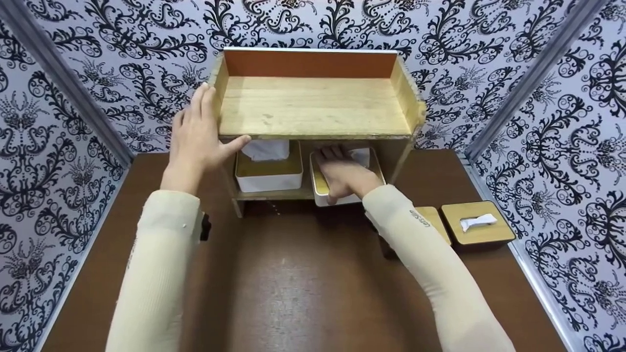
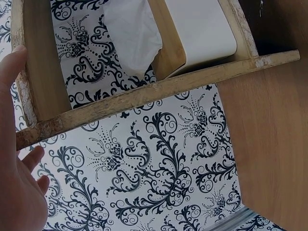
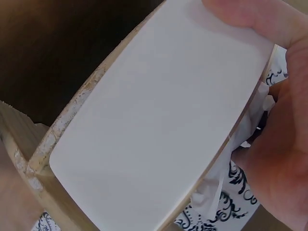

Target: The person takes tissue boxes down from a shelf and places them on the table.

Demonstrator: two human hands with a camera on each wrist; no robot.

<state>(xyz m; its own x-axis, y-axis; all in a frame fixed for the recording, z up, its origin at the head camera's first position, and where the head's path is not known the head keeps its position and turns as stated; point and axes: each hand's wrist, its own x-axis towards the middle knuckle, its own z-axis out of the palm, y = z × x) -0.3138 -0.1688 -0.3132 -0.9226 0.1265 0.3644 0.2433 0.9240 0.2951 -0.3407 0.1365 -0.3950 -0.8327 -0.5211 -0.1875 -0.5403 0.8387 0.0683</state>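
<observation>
A small wooden shelf (image 1: pixel 313 105) stands at the back of the table. My left hand (image 1: pixel 195 132) holds its upper left corner, thumb on the front edge and fingers along the side panel. On the lower board, a white tissue box (image 1: pixel 269 183) with a wooden lid and a tissue (image 1: pixel 268 149) pulled up sits on the left. Beside it, my right hand (image 1: pixel 342 172) grips a second white tissue box (image 3: pixel 144 115), fingers over its lid and thumb on the front wall. This box's front sticks out a little past the board's edge; the hand partly covers its lid and tissue.
To the right of the shelf are two dark-sided tissue boxes with wooden lids; the outer one (image 1: pixel 474 234) shows a tissue, the inner one (image 1: pixel 430 217) is partly behind my right sleeve. Patterned walls (image 1: pixel 577 122) enclose the brown table (image 1: pixel 288 274) at the back and sides.
</observation>
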